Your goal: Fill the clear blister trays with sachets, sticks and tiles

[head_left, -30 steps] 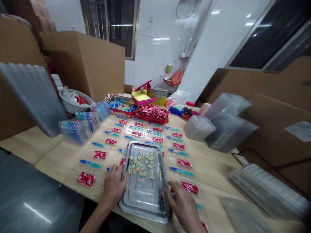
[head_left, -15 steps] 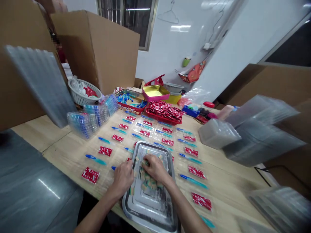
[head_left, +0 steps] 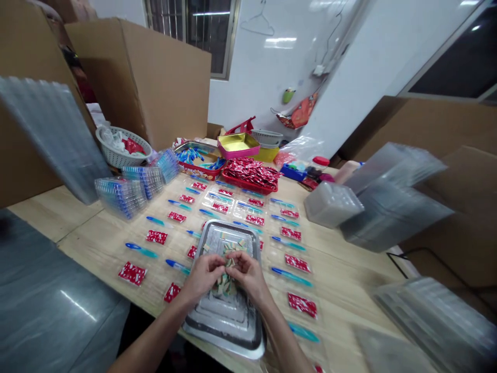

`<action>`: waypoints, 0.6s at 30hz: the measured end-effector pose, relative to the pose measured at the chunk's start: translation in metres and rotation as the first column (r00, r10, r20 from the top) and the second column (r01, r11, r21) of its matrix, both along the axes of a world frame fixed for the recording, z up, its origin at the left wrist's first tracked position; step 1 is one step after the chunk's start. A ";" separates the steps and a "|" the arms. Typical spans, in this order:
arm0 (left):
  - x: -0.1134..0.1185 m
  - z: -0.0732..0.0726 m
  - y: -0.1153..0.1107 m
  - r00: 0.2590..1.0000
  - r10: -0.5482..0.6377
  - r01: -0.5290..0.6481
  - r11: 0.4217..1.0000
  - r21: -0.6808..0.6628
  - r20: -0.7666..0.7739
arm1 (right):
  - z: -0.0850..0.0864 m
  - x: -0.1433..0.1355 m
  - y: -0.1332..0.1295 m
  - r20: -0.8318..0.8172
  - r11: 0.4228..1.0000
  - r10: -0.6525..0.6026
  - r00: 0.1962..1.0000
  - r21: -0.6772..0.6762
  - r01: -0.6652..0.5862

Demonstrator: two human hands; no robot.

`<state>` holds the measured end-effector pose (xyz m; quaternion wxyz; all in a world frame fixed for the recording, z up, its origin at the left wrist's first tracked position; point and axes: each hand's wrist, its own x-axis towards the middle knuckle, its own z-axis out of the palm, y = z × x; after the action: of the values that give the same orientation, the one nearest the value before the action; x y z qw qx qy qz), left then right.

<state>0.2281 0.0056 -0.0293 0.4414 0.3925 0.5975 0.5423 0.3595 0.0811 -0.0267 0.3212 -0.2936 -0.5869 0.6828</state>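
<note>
Over a metal tray point(head_left: 248, 331), my left hand point(head_left: 205, 277) and my right hand point(head_left: 247, 273) meet with their fingertips pinched together. A small tan-and-green piece point(head_left: 230, 262) shows between the fingertips, mostly covered by my right fingers. What my left fingers pinch is too small to make out. Loose small tan-and-green pieces point(head_left: 224, 286) lie heaped on the tray beneath the hands, and a few more sit toward its far end. Around the tray, clear plastic blister trays stand in rows, each with a blue-turquoise pen-like handle point(head_left: 291, 276) and a red patterned packet point(head_left: 302, 304).
Behind the rows are a red tray of red packets point(head_left: 252, 173) and a tin of blue handles point(head_left: 198, 158). Stacked filled blisters point(head_left: 124, 197) stand at the left. Clear plastic stacks point(head_left: 332, 204) are on the right, with large cardboard boxes point(head_left: 166, 83) around the table.
My left hand has moved from the tray's left rim to its middle. My right hand has drawn back from the heap, and the fingertips now meet. The view has shifted slightly.
</note>
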 end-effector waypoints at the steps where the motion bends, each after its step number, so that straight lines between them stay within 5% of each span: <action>1: 0.001 0.000 -0.001 1.000 -0.001 0.001 1.000 -0.006 -0.016 | -0.001 0.002 -0.001 -0.004 1.000 0.005 1.000 -0.029 -0.005; 10: 0.011 0.013 -0.005 1.000 0.019 -0.019 1.000 -0.024 0.003 | -0.003 0.005 -0.010 -0.011 1.000 -0.012 1.000 0.013 0.013; 18: 0.011 0.017 -0.011 0.946 0.182 -0.159 0.982 -0.106 0.268 | -0.001 0.005 -0.018 0.000 0.999 -0.035 0.999 -0.017 0.035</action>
<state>0.2390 -0.0056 -0.0121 0.4879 0.2412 0.5838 0.6024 0.3650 0.0634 -0.0274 0.3308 -0.3065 -0.5758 0.6820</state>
